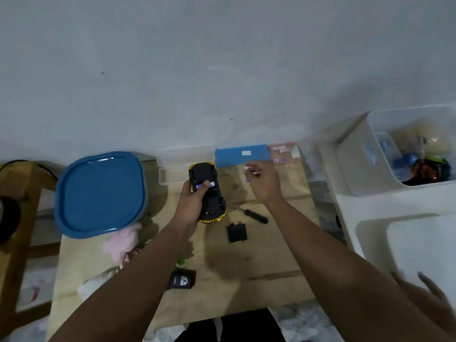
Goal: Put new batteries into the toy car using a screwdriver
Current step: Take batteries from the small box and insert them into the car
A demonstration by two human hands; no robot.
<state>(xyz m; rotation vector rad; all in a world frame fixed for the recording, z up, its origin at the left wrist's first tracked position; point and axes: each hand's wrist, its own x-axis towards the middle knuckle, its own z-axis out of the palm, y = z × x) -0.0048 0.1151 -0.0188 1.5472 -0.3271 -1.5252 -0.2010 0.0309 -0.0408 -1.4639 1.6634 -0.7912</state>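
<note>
A yellow toy car (pixel 209 201) lies upside down on the wooden table (pixel 259 255), black underside up. My left hand (pixel 191 203) grips its left side, thumb by the open battery bay, where a blue-and-white battery (pixel 204 185) sits. My right hand (pixel 262 182) hovers to the right of the car and pinches another small battery (pixel 248 168) in its fingertips. The black-handled screwdriver (pixel 254 215) lies on the table right of the car. The black battery cover (pixel 237 232) lies just in front of it.
A large blue lidded tub (pixel 98 193) stands at left. Clear boxes (pixel 183 155), a blue case (pixel 241 155) and a pink packet (pixel 285 151) line the wall. A white bin (pixel 357 154) of items stands at right. A pink cloth (pixel 123 240) and a black pouch (pixel 181 280) lie near the front.
</note>
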